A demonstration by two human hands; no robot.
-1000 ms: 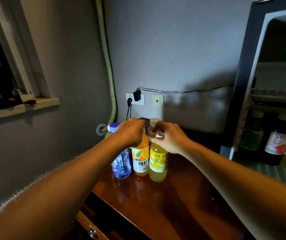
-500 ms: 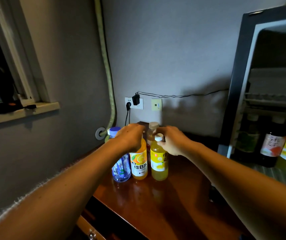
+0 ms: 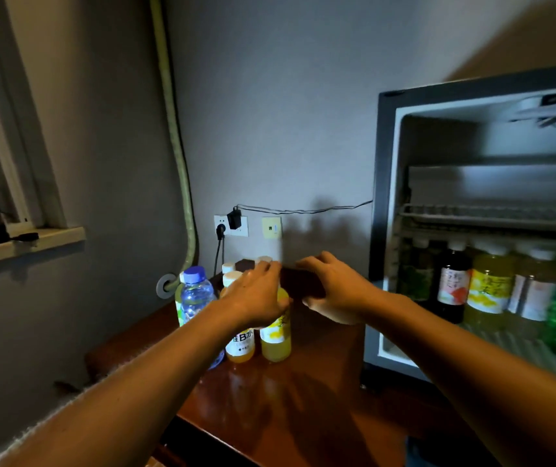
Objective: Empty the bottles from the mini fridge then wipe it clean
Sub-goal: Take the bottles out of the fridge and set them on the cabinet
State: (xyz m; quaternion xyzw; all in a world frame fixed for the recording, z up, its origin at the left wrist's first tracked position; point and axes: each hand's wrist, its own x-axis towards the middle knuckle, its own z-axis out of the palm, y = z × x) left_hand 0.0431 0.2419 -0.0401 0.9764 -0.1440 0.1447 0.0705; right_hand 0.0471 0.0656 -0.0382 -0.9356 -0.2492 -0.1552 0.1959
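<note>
Beside the mini fridge (image 3: 384, 230), your left hand (image 3: 256, 298) rested over the yellow juice bottle (image 3: 274, 335), grip released; your right hand (image 3: 333, 291) hung empty. Withdrawing carelessly could topple the crowded counter (image 3: 303, 399) bottles.

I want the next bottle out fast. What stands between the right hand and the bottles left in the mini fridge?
Nothing visible. The right hand, empty, hangs just left of the open mini fridge; the dark bottle stands at the front of the lower shelf, under the wire rack.
</note>
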